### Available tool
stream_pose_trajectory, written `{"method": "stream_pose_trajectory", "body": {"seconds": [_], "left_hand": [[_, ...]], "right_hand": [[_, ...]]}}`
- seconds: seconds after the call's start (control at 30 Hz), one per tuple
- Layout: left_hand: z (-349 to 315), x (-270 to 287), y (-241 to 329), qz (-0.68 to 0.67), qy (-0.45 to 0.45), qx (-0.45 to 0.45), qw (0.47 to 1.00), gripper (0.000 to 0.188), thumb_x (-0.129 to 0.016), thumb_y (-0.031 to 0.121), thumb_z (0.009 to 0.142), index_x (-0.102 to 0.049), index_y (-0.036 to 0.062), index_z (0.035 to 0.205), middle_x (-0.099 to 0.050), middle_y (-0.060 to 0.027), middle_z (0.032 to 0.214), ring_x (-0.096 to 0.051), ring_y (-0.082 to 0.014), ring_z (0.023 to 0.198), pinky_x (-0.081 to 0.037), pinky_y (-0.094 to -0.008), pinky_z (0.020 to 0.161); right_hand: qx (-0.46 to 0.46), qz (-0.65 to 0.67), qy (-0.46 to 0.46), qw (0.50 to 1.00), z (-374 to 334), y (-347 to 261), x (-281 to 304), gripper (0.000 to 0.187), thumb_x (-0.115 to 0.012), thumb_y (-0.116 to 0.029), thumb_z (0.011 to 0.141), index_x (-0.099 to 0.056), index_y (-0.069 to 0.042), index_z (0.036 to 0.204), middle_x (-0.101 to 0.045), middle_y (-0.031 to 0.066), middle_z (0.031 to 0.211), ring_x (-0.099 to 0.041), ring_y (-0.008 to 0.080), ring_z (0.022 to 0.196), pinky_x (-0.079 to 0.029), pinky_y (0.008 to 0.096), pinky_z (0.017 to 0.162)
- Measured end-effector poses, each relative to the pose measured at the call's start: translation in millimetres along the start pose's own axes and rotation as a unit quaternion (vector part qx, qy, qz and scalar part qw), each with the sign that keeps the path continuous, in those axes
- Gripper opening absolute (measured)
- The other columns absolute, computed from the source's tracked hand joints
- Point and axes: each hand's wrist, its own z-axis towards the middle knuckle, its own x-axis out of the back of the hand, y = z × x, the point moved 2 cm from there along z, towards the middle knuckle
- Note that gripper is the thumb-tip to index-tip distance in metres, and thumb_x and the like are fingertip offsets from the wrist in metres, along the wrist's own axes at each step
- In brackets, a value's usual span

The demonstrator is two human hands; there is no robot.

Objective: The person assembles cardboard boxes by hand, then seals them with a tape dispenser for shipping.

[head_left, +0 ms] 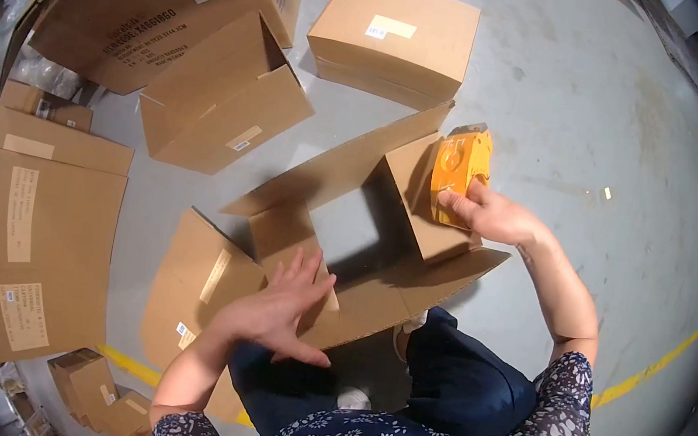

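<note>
In front of me stands a brown cardboard box [393, 287] with its long flaps spread outward, and grey floor shows through its middle. My left hand [283, 302] rests on the box's left short flap [281, 231], fingers spread and holding nothing. My right hand [491, 212] is wrapped round an orange tape dispenser [454, 166] with a dark grey end at the top. That dispenser is over the right short flap [412, 173]. Whether it touches the cardboard I cannot tell.
A closed carton [399, 35] sits beyond the box. At the far left are an open carton [227, 105] and a large tilted one [156, 7]. Another big carton [71, 217] stands at the left, with small boxes [85, 382] below it. A yellow line [657, 357] crosses the floor.
</note>
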Motion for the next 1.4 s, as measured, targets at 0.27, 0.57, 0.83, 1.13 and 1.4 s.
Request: {"method": "stream_pose_trajectory", "body": {"seconds": [0.27,0.57,0.83,1.13,1.4], "left_hand": [[29.7,45.7,-49.3,-0.185,-0.036,0.093,0.978,0.043,-0.073,0.031,0.075,-0.064,0.0045,0.108,-0.057,-0.0170,0.117,-0.051,-0.0303,0.111,-0.042,-0.0387,0.091],[14.2,-45.6,-40.0,0.189,0.535,0.290,0.771,0.083,-0.069,0.039,0.081,-0.027,-0.0058,0.138,-0.037,-0.0296,0.134,-0.039,-0.0412,0.122,-0.029,-0.0469,0.104],[25.1,-30.0,-58.6,-0.171,0.526,0.270,0.788,0.080,-0.061,0.045,0.086,-0.030,-0.0094,0.135,-0.041,-0.0306,0.134,-0.042,-0.0375,0.126,-0.037,-0.0416,0.100],[45.1,-4.3,-114.6,-0.044,0.510,0.268,0.816,0.079,-0.057,0.049,0.086,-0.030,-0.0072,0.136,-0.040,-0.0278,0.137,-0.042,-0.0399,0.125,-0.036,-0.0434,0.102],[46.5,-0.9,-100.4,-0.067,0.517,0.286,0.804,0.086,-0.057,0.049,0.085,-0.020,-0.0060,0.140,-0.042,-0.0297,0.134,-0.045,-0.0412,0.122,-0.037,-0.0438,0.101]], "right_hand": [[0.165,0.366,0.108,0.910,-0.6,44.0,17.6,0.031,-0.045,-0.028,0.097,-0.053,0.001,0.106,-0.066,0.0079,0.092,-0.060,0.0153,0.087,-0.047,0.0303,0.087],[0.159,0.126,0.279,0.939,23.3,113.9,-23.0,0.069,-0.077,-0.034,0.076,-0.039,-0.001,0.123,-0.054,0.0086,0.105,-0.055,0.0150,0.093,-0.048,0.0297,0.084],[0.123,0.261,0.251,0.924,14.7,108.9,-42.0,0.068,-0.078,-0.033,0.076,-0.040,0.000,0.123,-0.055,0.0081,0.106,-0.053,0.0167,0.099,-0.047,0.0322,0.084],[0.183,0.147,0.422,0.875,-1.2,111.4,-5.3,0.045,-0.073,-0.016,0.082,-0.046,-0.001,0.115,-0.055,0.0047,0.103,-0.052,0.0159,0.093,-0.045,0.0335,0.084],[0.473,-0.408,0.398,0.672,43.5,-72.1,53.5,0.067,-0.082,-0.044,0.061,-0.050,0.001,0.099,-0.051,0.0168,0.085,-0.048,0.0376,0.079,-0.038,0.0436,0.078]]}}
